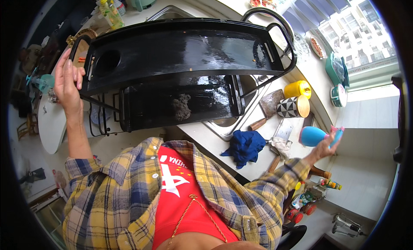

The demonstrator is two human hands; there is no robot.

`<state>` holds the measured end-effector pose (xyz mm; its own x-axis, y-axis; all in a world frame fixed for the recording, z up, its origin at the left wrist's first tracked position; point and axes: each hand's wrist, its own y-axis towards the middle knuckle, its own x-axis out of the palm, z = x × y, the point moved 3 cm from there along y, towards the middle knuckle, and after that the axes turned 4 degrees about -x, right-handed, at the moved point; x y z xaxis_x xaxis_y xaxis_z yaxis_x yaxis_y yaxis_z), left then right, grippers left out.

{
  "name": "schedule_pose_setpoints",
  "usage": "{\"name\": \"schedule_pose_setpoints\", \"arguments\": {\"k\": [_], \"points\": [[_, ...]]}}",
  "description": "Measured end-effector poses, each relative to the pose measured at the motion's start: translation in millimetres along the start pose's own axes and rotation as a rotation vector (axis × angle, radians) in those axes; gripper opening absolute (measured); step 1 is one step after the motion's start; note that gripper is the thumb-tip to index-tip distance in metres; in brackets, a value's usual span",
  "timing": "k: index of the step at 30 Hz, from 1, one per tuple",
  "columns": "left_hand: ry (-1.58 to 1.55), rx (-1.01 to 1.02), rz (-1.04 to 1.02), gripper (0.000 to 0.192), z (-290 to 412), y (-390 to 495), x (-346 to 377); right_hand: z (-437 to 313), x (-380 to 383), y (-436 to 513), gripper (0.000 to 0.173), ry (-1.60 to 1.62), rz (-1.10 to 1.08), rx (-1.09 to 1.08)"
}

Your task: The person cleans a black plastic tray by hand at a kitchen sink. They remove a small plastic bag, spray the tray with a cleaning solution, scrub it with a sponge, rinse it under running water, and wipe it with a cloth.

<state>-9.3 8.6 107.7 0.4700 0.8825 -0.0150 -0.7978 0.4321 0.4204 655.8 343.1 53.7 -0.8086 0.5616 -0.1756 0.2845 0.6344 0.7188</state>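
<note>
A black two-tier kitchen rack [155, 59] spans the view before me, tilted over the sink. My left hand [69, 75] is at its left end, its palm and thumb against the frame there; how firmly it grips is hard to tell. Wet patches shine on the upper tray, and a grey patch of grime [182, 107] lies on the lower one. Off to the right, my right hand [324, 146] holds a blue spray bottle [313, 136] with pink parts by its head. A dark blue cloth [246, 147] lies crumpled on the counter between the rack and my right arm.
Near the sink rim [222, 133] lie a cleaver [271, 103], another broad blade [284, 129] and a whitish cloth [281, 147]. A yellow canister [297, 90] and a patterned jar [292, 107] stand by the wall. Soap bottles [111, 14] stand at the back left; jars [294, 215] at lower right.
</note>
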Motion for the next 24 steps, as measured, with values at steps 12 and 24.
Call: {"name": "schedule_pose_setpoints", "arguments": {"k": [12,24], "points": [[-0.171,0.002,-0.137,0.04,2,3,-9,-254,116,-116,0.063,0.745,-0.397,0.142],[-0.257,0.022,-0.196,0.045,-2,3,-11,-401,210,-190,0.035,0.694,-1.115,0.204]]}}
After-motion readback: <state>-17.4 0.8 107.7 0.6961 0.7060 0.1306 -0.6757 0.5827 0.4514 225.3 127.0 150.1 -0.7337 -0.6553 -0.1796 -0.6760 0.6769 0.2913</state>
